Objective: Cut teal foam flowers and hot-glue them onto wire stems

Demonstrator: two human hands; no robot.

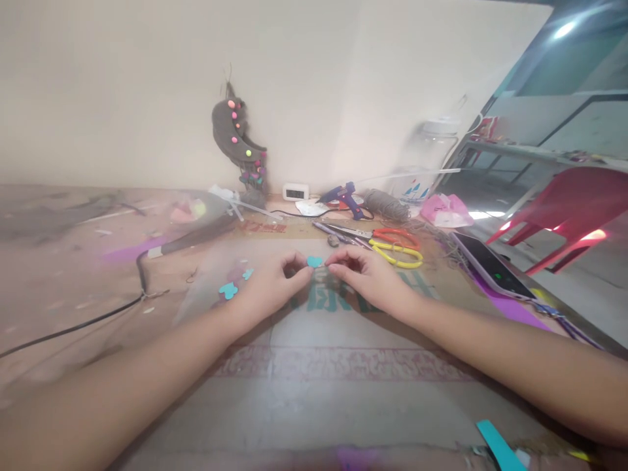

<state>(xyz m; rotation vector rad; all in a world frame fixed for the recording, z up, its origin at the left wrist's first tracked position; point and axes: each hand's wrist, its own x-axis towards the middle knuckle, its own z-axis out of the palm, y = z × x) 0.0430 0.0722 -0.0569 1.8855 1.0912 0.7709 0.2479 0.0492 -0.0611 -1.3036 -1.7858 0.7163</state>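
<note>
Between the fingertips of my left hand (289,275) is a small turquoise cut-out piece (314,261), pinched near its lower edge. My right hand (358,271) faces it with thumb and forefinger pinched together on a thin thread-like strand, which runs toward the turquoise piece; blur hides whether the two are joined. Both hands hover over a printed sheet on the table. Left of my left hand lie a turquoise butterfly-like cut-out (228,290) and a smaller turquoise cut-out (248,275).
Beyond my hands lie yellow-handled scissors (397,254), orange-handled scissors (395,237), a blue glue gun (346,198) and a grey yarn roll (387,205). A phone (493,265) rests at the right edge. A black cable (98,319) crosses the left side. A moon ornament (235,134) hangs on the wall.
</note>
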